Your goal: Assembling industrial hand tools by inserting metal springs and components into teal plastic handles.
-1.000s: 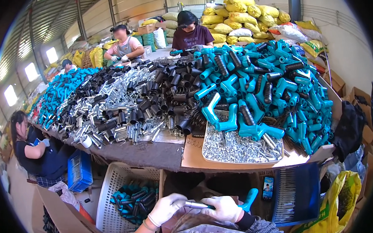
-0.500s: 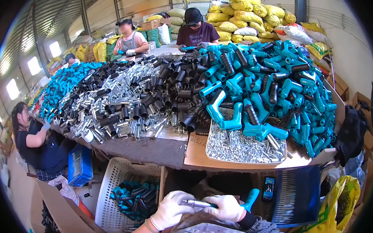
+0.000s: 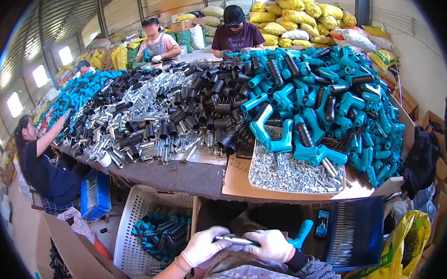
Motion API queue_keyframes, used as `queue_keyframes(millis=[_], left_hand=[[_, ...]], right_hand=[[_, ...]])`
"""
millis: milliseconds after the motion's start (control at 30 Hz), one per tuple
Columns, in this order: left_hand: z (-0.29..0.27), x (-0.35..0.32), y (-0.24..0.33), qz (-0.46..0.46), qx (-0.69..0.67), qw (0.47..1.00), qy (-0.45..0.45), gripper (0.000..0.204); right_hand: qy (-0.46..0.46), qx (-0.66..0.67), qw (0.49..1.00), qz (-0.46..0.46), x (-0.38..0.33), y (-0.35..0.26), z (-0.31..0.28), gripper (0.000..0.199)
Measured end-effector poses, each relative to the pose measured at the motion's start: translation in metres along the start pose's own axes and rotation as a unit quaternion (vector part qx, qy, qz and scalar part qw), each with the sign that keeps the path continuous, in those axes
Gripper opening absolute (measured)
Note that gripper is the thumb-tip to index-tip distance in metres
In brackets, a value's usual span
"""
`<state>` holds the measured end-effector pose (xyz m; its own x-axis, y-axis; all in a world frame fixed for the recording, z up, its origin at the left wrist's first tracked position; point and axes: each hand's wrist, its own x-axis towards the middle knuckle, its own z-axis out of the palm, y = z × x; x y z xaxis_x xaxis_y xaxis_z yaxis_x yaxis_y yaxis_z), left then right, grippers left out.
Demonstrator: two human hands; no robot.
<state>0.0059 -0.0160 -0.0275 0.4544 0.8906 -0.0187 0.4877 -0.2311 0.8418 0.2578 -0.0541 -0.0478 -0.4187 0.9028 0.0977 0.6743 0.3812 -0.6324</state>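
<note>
Low in the middle, both my gloved hands are closed on one teal pistol-shaped tool body [image 3: 301,235] with a silver metal tube [image 3: 238,240] at its front. My left hand [image 3: 204,246] grips the tube end, where a dark part shows at the fingertips. Wrapped round the body is my right hand [image 3: 269,245], with the teal handle sticking out beyond it. In front, a white tray [image 3: 295,188] holds many small silver pieces, with teal bodies and a metal tube lying across its far side.
Teal bodies [image 3: 351,104], black sleeves [image 3: 216,90] and metal tubes [image 3: 128,118] heap the table. A white basket [image 3: 126,243] of teal-and-black pieces stands left. Right are a blue bin [image 3: 367,233] of thin metal rods and a yellow sack [image 3: 400,246]. Several people sit around the table.
My left hand has shifted slightly left, and a dark part now shows at its fingertips. The person at far left has stretched an arm up to the teal heap.
</note>
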Motion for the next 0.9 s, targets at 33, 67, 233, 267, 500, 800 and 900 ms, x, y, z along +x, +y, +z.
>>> queue_keyframes(millis=[33,67,233,267,500,800,900], left_hand=[[0.001,0.002,0.002,0.008,-0.027,0.999,-0.016,0.027],[0.003,0.002,0.007,0.074,-0.002,0.997,0.012,0.022],[0.008,0.008,0.015,0.123,-0.176,0.977,0.012,0.041],[0.016,0.012,0.002,0.099,-0.309,0.946,0.002,0.055],[-0.012,-0.003,-0.023,0.306,0.078,0.948,-0.039,0.057],[0.052,0.043,-0.037,0.033,0.128,0.968,-0.211,0.070],[0.059,0.039,-0.070,-0.061,0.132,0.973,-0.178,0.057]], right_hand=[[-0.001,0.000,1.000,0.001,0.001,0.004,0.001,0.040],[-0.045,0.056,0.997,-0.014,0.003,0.012,0.001,0.039],[-0.140,0.388,0.910,-0.044,0.014,0.018,-0.020,0.041],[-0.102,0.492,0.865,-0.014,0.012,0.003,-0.030,0.041],[0.372,0.805,0.445,0.121,0.015,0.015,-0.033,0.038],[0.138,0.260,0.883,0.366,0.082,0.335,0.280,0.027],[0.158,0.315,0.890,0.290,0.087,0.303,0.311,0.034]])
